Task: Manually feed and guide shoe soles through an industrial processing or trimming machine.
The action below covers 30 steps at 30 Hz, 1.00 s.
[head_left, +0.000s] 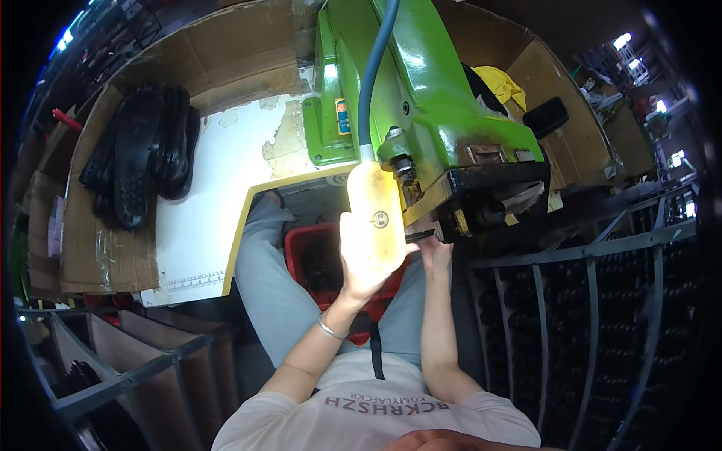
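A yellow rounded lamp housing hangs on a blue-grey flexible tube in front of a green machine. My left hand is raised under this housing, which covers most of its fingers. A fingertip shows at the housing's right edge. Just below the machine's dark working head is my right hand, its fingertips lost against the machine parts. A thin dark edge shows between the two hands; what it belongs to, and whether either hand grips it, is hidden.
Black shoe soles stand stacked at the left in a cardboard surround on the white, yellow-edged table. A red bin sits between my legs. Metal racks flank me. A black phone-like object rests behind the machine, beside yellow cloth.
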Motion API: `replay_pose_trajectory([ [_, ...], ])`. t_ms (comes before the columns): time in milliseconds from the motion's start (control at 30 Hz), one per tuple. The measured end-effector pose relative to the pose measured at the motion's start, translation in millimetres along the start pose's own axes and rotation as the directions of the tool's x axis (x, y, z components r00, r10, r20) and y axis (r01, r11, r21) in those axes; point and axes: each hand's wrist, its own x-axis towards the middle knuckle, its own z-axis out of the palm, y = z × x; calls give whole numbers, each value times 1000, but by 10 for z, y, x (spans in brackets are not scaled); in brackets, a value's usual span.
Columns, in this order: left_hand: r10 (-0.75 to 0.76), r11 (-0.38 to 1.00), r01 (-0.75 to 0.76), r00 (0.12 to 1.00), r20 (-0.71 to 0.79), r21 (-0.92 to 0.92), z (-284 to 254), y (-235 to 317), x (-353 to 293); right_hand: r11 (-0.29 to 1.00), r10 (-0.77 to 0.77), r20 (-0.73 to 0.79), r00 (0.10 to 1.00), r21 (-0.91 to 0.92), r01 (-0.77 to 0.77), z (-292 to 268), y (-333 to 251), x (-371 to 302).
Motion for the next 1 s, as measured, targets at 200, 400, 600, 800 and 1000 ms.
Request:
replay_pose_trajectory([
  [200, 150, 974, -140, 988, -43, 180, -161, 20, 79, 982, -146, -73, 987, -134, 135, 171, -20, -38],
  [400, -41, 995, 39, 999, 21, 91, -453, 326, 174, 866, -316, -97, 944, -436, 245, 130, -326, -81],
  [600, -142, 976, 137, 990, -20, -170, -895, 233, 137, 741, -387, 82, 918, -564, 363, 855, -555, -280],
  [800, -209, 942, 185, 976, -59, -279, -1287, 113, -10, 674, -388, 259, 884, -575, 464, 1120, -569, -421],
  [1000, -270, 912, 236, 961, -57, -337, -1639, 35, -157, 686, -364, 343, 866, -530, 498, 1325, -410, -519],
])
